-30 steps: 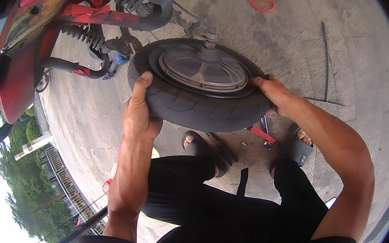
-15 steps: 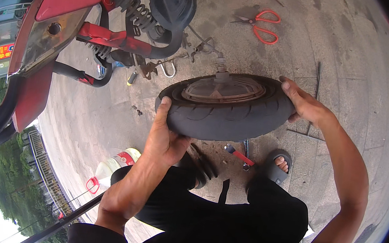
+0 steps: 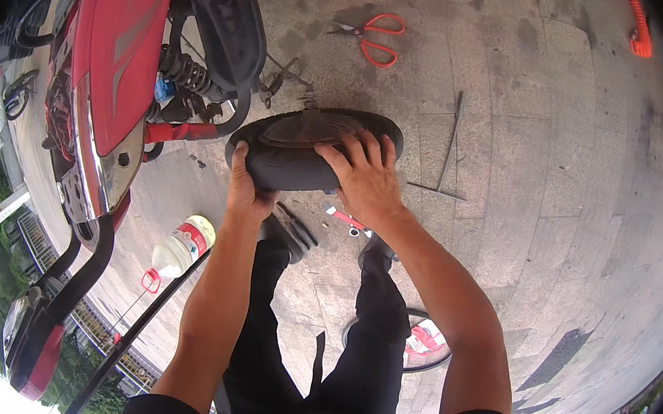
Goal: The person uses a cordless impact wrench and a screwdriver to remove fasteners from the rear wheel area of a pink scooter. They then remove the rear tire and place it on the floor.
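A black scooter wheel [image 3: 294, 173] with a dusty brown hub is tilted between my hands, beside the rear of a red scooter [image 3: 122, 24]. My left hand [image 3: 246, 188] grips the tyre's left side, thumb over the near tread and fingers hidden underneath. Across the right part, my right hand [image 3: 369, 180] is clasped, its fingers reaching over the rim onto the hub face; its thumb is not clearly seen. The axle and the cable end are mostly hidden behind the wheel. A shock absorber [image 3: 187, 72] shows on the scooter's rear.
Orange-handled scissors [image 3: 378, 54] and a T-shaped bar [image 3: 450, 147] lie on the paving. By my feet are a red-handled tool [image 3: 344, 219] and dark long-handled tools [image 3: 296, 224]. A large plastic bottle [image 3: 182, 247] stands at left. A red coiled hose [image 3: 640, 36] lies far right.
My right hand has shifted from the tyre's right edge to over its rim and hub. The view is higher, showing more of the scooter and my legs. My left hand keeps its grip.
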A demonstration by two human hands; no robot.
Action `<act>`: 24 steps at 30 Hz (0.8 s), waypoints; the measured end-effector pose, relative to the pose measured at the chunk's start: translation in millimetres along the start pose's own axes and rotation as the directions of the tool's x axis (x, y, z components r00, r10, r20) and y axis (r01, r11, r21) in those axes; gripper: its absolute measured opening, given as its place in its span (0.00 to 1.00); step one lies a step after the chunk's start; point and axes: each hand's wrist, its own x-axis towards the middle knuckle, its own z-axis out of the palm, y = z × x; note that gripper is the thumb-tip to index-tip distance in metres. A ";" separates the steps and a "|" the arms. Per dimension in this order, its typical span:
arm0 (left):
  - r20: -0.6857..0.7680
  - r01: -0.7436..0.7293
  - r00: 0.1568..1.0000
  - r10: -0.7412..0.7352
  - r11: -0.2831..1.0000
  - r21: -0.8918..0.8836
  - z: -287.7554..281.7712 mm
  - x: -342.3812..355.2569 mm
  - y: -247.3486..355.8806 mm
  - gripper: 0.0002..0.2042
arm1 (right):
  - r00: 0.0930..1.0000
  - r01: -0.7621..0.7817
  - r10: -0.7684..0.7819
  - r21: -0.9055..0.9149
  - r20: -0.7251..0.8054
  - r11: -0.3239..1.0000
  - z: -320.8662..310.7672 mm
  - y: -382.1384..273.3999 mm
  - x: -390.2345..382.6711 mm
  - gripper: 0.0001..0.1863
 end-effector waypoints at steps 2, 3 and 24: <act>-0.096 -0.003 0.995 0.003 1.000 0.008 10.3 1.2 -0.6 0.29 | 0.993 -0.078 0.080 -0.028 0.083 0.997 -12.5 -2.0 3.8 0.47; -0.142 0.003 0.990 -0.001 1.000 0.015 17.0 3.3 -1.9 0.30 | 0.992 -0.110 0.112 -0.049 0.058 0.993 -18.4 -2.4 4.7 0.48; -0.468 -0.081 0.883 0.014 0.989 -0.123 74.6 8.0 -14.2 0.40 | 0.779 -0.449 0.425 -0.065 0.461 0.891 -245.7 227.9 6.8 0.34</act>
